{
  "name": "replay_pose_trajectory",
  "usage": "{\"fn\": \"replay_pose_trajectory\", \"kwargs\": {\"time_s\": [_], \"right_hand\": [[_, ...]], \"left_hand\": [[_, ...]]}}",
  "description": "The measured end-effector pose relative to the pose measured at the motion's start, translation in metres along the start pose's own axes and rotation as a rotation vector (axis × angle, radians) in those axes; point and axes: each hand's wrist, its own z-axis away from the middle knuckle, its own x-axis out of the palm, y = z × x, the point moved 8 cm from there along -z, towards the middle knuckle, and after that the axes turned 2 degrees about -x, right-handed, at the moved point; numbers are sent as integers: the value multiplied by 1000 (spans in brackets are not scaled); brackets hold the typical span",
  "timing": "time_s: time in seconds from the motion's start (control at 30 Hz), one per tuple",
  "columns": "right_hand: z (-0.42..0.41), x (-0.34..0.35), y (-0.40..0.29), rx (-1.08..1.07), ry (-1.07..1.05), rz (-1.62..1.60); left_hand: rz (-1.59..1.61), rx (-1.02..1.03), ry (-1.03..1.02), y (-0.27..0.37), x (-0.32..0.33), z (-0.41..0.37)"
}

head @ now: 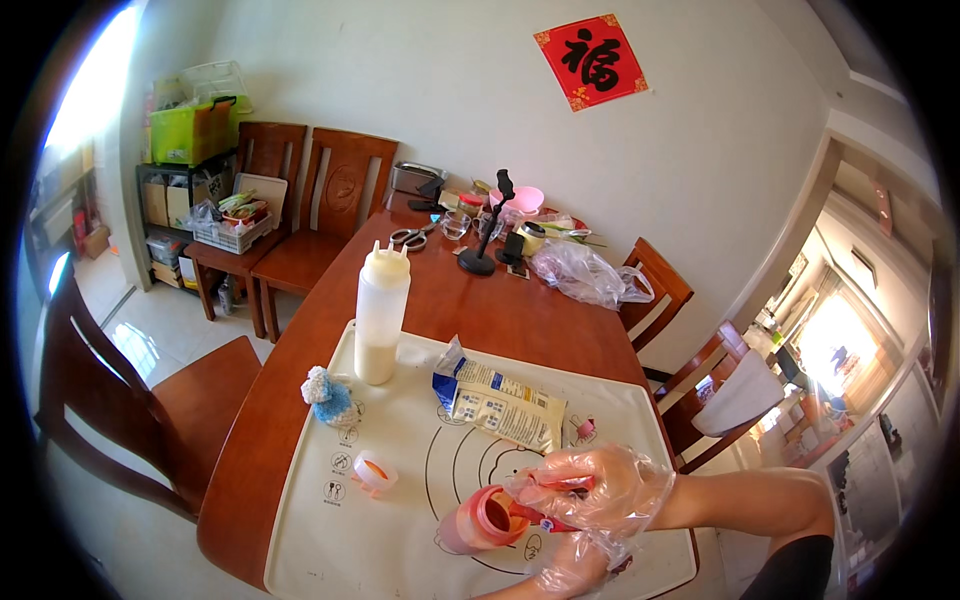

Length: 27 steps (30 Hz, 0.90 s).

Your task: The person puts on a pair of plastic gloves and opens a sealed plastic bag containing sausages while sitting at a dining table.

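My right hand [600, 491], in a clear plastic glove, is closed on a red sachet [534, 514] at the mouth of an opened plastic bottle with red contents [480, 525]. Just below it, my left hand [574, 566], also gloved, is partly hidden; its grip is unclear. Left of the bottle a translucent nozzle cap [374, 472] lies on the cream silicone mat [397, 555]. Farther back are a printed food pouch [502, 405], a three-nozzle squeeze bottle [382, 322] standing upright, partly filled with pale contents, and a small blue-and-white knitted item [330, 397].
On the wooden table's [337, 277] far part are scissors [410, 238], a black phone stand [477, 261], glass cups [455, 225], a pink bowl [525, 199] and a plastic bag [585, 274]. Wooden chairs stand around it, one [202, 382] close at the left.
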Motion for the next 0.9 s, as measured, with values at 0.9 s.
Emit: {"fn": "replay_pose_trajectory", "kwargs": {"time_s": [0.9], "right_hand": [[-17, 9, -5, -129, -107, -51]], "left_hand": [[111, -41, 25, -5, -15, 5]]}}
